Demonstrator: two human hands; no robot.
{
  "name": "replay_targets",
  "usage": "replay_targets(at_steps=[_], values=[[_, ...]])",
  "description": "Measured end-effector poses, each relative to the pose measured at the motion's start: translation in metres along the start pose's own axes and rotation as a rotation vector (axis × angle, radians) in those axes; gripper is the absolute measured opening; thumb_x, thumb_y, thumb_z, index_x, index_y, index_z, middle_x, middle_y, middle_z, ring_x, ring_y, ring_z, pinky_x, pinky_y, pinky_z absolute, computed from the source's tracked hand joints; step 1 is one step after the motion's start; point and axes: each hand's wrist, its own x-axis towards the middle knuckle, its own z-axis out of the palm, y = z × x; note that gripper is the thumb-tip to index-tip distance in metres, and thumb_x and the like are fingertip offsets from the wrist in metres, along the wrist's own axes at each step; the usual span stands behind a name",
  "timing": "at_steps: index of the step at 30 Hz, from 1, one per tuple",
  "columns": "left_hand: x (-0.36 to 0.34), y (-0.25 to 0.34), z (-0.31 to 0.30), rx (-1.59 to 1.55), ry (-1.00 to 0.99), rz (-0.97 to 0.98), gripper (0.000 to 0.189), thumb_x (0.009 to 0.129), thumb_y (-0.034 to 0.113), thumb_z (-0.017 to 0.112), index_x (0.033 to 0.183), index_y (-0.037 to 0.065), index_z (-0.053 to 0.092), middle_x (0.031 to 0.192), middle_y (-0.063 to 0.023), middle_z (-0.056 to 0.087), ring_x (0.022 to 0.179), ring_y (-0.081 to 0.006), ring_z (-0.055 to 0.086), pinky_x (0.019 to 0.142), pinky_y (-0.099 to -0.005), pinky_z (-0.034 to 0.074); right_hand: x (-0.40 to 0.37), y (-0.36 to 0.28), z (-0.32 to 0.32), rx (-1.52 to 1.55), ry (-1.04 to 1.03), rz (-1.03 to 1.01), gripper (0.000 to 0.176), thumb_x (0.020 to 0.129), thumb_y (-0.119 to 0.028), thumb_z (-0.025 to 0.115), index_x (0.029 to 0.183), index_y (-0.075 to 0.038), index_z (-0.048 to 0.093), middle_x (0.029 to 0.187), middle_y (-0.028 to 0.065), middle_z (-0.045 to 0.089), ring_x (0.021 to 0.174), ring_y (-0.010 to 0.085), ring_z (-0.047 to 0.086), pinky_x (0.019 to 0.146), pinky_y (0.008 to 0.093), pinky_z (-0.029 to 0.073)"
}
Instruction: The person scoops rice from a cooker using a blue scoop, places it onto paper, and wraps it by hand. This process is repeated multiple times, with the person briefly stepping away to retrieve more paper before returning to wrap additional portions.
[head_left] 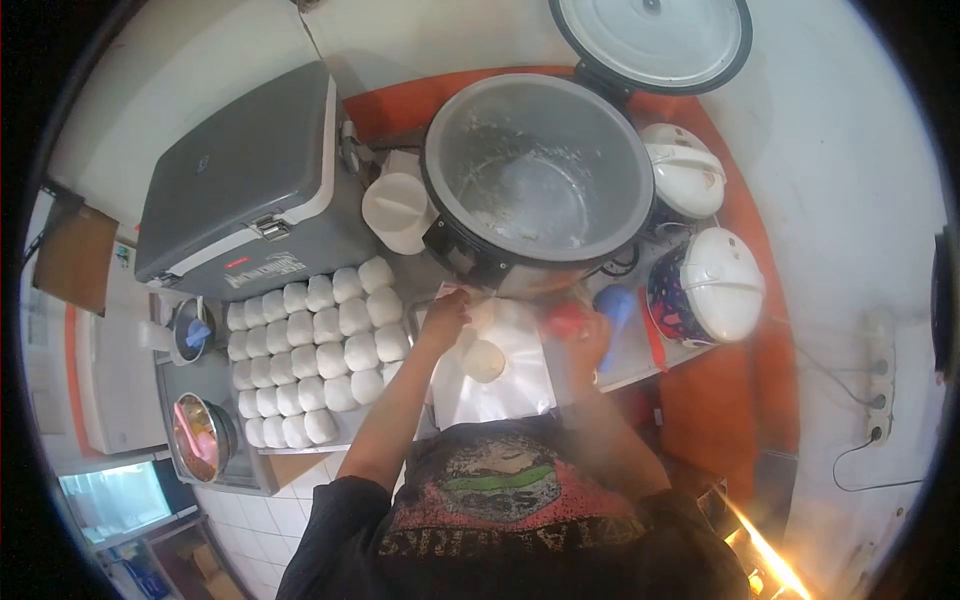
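Your hands are apart, one on each side of the white paper sheet (510, 385) that lies on the counter right in front of you. A small rice mound (485, 360) sits on the sheet, near its middle.

Your left hand (447, 318) rests at the sheet's 11 o'clock corner. I cannot tell whether the fingers pinch the paper or only press on it. Your right hand (585, 340) is at 3 o'clock of the mound, at the sheet's edge. It is blurred, so I cannot tell its grip. A red smear (565, 320) shows against it, and a blue object (615, 305) lies just beyond.

At 12 o'clock the big open rice cooker (535, 175) crowds the sheet's far edge, with its lid (650, 40) tipped back. At 9 o'clock a tray of white wrapped parcels (315, 350) is packed in rows close to your left forearm. Behind it stands a grey cooler box (240, 180), with a white jug (398, 210) between box and cooker. Two small white-lidded cookers (710, 285) stand at 2 o'clock. Two metal bowls (200, 435) sit well off at 9 o'clock.
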Motion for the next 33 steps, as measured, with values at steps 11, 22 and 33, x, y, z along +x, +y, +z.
replay_targets(at_steps=[11,22,33], values=[[-0.018,0.015,-0.006,0.221,0.083,0.093,0.008,0.076,0.011,0.068,0.082,0.007,0.066,0.083,-0.0124,0.067,0.085,-0.0316,0.066,0.074,-0.0444,0.051,0.005,-0.110,0.045,0.252,-0.558,-0.310,0.029,0.076,-0.003,0.056,0.101,-0.009,0.070,0.099,0.0167,0.066,0.104,0.0366,0.057,0.087,0.0476,0.047],[-0.074,0.019,-0.014,0.287,0.032,0.309,0.004,0.076,0.013,0.066,0.078,0.009,0.067,0.088,-0.0050,0.066,0.091,-0.0281,0.062,0.079,-0.0431,0.048,0.008,-0.060,0.013,-0.209,-0.572,-0.409,0.025,0.074,-0.015,0.066,0.098,-0.017,0.075,0.101,0.0019,0.067,0.102,0.0278,0.057,0.087,0.0431,0.043],[-0.100,0.031,-0.012,0.428,0.011,0.358,0.006,0.075,0.012,0.060,0.075,0.010,0.065,0.089,-0.0042,0.061,0.089,-0.0248,0.058,0.077,-0.0420,0.048,0.011,-0.053,-0.011,-0.276,-0.671,-0.186,0.032,0.078,-0.007,0.057,0.106,-0.010,0.072,0.114,0.0075,0.068,0.111,0.0295,0.054,0.095,0.0460,0.041]])
